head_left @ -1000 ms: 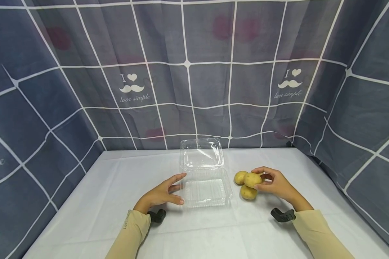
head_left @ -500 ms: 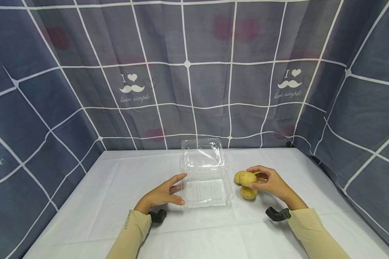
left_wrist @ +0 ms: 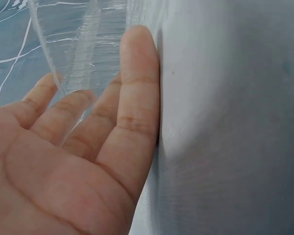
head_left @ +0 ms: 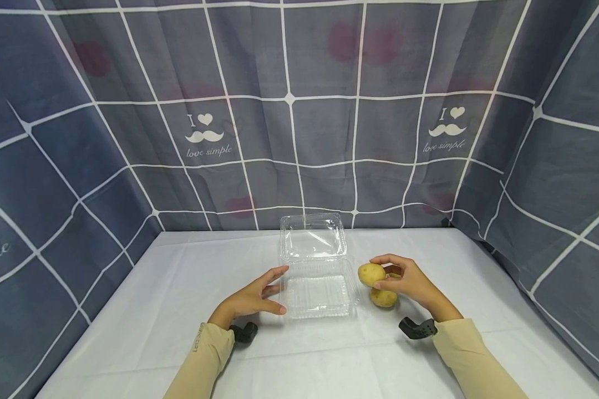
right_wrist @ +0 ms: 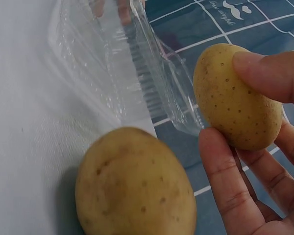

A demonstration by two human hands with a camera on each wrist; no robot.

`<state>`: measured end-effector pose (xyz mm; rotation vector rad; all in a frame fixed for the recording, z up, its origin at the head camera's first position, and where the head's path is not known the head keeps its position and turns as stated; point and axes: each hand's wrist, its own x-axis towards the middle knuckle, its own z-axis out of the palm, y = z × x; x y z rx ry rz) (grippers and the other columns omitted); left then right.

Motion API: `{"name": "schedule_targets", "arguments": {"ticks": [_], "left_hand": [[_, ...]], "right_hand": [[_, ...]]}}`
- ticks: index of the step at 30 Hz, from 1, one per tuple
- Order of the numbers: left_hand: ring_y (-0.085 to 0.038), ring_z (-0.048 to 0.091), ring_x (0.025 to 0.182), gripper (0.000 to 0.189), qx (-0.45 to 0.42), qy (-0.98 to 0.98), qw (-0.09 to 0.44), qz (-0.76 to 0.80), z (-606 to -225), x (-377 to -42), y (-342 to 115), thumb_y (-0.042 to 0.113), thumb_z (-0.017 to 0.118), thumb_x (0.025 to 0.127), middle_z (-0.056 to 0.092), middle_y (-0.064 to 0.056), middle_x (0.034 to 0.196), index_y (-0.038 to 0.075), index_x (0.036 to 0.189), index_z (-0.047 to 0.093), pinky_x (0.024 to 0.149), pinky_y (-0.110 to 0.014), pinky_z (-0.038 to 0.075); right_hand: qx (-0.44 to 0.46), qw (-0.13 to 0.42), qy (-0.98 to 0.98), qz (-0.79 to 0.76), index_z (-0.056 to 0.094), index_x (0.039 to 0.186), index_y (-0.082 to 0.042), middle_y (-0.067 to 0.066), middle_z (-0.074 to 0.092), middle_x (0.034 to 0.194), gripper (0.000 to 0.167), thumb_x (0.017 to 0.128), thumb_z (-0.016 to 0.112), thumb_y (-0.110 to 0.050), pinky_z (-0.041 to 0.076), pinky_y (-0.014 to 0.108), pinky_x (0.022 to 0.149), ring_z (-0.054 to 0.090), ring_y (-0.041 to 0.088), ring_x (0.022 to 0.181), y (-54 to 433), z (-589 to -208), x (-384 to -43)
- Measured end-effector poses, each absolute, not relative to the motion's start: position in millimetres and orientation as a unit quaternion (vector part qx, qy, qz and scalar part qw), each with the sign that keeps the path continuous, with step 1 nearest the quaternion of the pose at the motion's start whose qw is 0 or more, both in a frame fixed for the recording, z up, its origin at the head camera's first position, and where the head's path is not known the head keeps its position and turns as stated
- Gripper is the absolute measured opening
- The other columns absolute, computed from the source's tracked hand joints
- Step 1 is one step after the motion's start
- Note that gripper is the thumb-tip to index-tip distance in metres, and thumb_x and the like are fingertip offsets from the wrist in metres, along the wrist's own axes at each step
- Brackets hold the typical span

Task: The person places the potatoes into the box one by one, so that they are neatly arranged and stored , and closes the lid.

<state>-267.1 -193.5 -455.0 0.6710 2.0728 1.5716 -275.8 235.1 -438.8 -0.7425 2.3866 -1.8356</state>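
Note:
My right hand (head_left: 404, 280) pinches a yellow potato (right_wrist: 237, 98) between thumb and fingers, raised beside the right edge of a clear plastic clamshell box (head_left: 315, 318). Another potato (head_left: 383, 297) lies on the table just below the held one, large in the right wrist view. A yellow patch shows between the fingers, mostly hidden by the hand. On the box's other side, my left hand (head_left: 252, 296) rests with fingers and thumb spread, its fingertips at the left wall. The box stands with its lid (head_left: 313, 238) raised at the back.
A white cloth (head_left: 189, 277) covers the table. Grey-blue checked curtains (head_left: 324, 133) hang behind it and along both sides. Each wrist carries a black camera mount, the right one (head_left: 418, 328) close above the cloth.
My right hand has moved left with the potato, towards the box, and the held potato now covers the one that lay at the left. The left hand has stayed at the box.

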Motion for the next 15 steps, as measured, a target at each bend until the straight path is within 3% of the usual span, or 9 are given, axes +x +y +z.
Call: {"name": "schedule_targets", "arguments": {"ticks": [10, 15], "left_hand": [[-0.051, 0.028, 0.159, 0.108, 0.238, 0.757, 0.224, 0.565, -454.9, -266.8, -192.3, 0.011, 0.088, 0.091, 0.013, -0.022, 0.179, 0.003, 0.172, 0.016, 0.122, -0.069, 0.033], [-0.05, 0.028, 0.159, 0.108, 0.237, 0.759, 0.224, 0.564, -454.6, -266.5, -192.1, 0.011, 0.088, 0.091, 0.013, -0.021, 0.179, 0.003, 0.172, 0.017, 0.122, -0.069, 0.033]], "right_hand": [[-0.236, 0.021, 0.769, -0.594, 0.064, 0.132, 0.017, -0.009, 0.073, 0.122, 0.052, 0.086, 0.085, 0.006, 0.058, 0.024, 0.086, 0.066, 0.015, 0.1, 224.7, -438.8, -276.6], [-0.235, 0.032, 0.764, -0.6, 0.064, 0.132, 0.017, -0.001, 0.074, 0.123, 0.053, 0.086, 0.086, 0.004, 0.059, 0.024, 0.086, 0.067, 0.015, 0.101, 218.5, -439.9, -276.6]]}}
